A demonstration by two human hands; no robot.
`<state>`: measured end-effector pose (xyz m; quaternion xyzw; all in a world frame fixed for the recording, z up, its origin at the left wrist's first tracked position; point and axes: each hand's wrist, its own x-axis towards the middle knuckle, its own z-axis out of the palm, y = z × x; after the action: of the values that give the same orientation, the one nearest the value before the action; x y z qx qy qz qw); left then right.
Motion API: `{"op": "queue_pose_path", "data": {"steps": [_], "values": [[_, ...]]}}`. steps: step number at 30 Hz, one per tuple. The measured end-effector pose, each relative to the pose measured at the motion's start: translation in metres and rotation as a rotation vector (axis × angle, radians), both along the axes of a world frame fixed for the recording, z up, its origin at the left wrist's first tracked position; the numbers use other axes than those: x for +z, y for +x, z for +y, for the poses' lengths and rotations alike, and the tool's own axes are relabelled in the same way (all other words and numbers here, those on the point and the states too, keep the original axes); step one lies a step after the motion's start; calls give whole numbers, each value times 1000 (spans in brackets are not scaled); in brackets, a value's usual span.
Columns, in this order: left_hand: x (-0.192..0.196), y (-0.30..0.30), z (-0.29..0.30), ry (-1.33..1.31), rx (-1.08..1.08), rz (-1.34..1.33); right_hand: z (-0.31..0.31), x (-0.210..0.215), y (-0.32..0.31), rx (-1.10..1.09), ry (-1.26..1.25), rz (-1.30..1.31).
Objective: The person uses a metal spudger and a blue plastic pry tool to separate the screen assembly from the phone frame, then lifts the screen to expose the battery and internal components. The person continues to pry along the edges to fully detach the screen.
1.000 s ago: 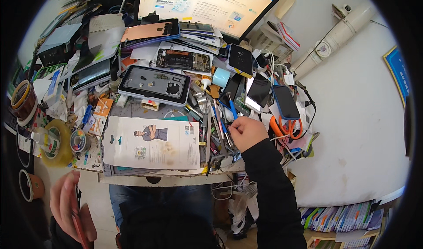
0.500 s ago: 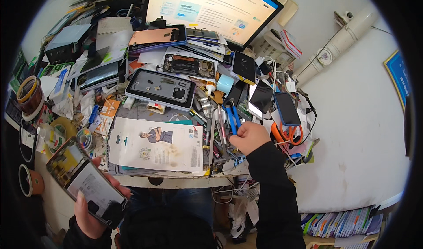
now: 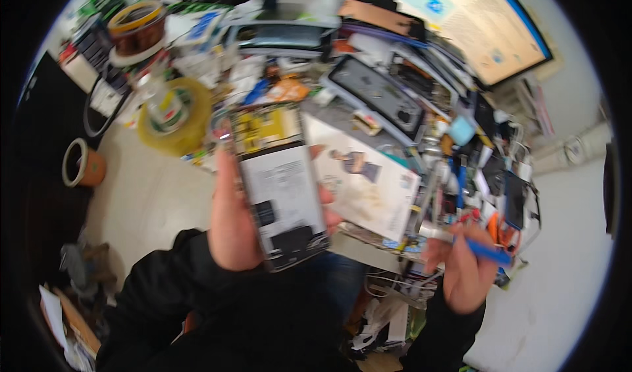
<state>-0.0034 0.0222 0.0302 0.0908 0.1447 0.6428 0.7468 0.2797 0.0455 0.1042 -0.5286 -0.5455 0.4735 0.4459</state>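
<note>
My left hand (image 3: 232, 230) is wrapped round an opened smartphone (image 3: 284, 184), its back cover off. A yellow-covered board section shows at its top end, with a pale battery and dark parts below. To the right, my right hand (image 3: 466, 276) grips a blue-handled tool (image 3: 486, 250) with a pale, silvery end pointing left; blur hides its exact kind. The two hands are apart. Behind the phone, a white printed sheet (image 3: 362, 184) with a picture of a person lies on the desk.
A phone-shaped tray (image 3: 375, 96) with small parts, a dark phone (image 3: 513, 199) and assorted tools crowd the desk. At left are a plastic bottle (image 3: 161, 105) on a yellow roll (image 3: 146, 138) and a brown pot (image 3: 94, 163). A lit monitor (image 3: 471, 23) stands at the back.
My view has swung left. The left hand has brought the opened phone up and turned it more upright. My right hand has drawn back from the tools, now holding the blue-handled one.
</note>
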Motion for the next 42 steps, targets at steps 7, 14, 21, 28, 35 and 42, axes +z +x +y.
{"op": "queue_pose_path", "data": {"steps": [7,14,21,28,35,42], "values": [[-1,0,0,171,138,168,-57,-15,-71,442,358,-201],[-6,-5,-3,241,171,204,-54,-32,-86,421,416,-230],[-2,2,-6,162,310,329,-58,-46,-86,577,548,-101],[7,2,-13,157,413,344,-49,-46,-85,216,276,-382],[11,1,-13,108,472,415,-48,-58,-89,522,533,-213],[14,0,-17,70,423,464,-48,-41,-100,379,471,-65]]}}
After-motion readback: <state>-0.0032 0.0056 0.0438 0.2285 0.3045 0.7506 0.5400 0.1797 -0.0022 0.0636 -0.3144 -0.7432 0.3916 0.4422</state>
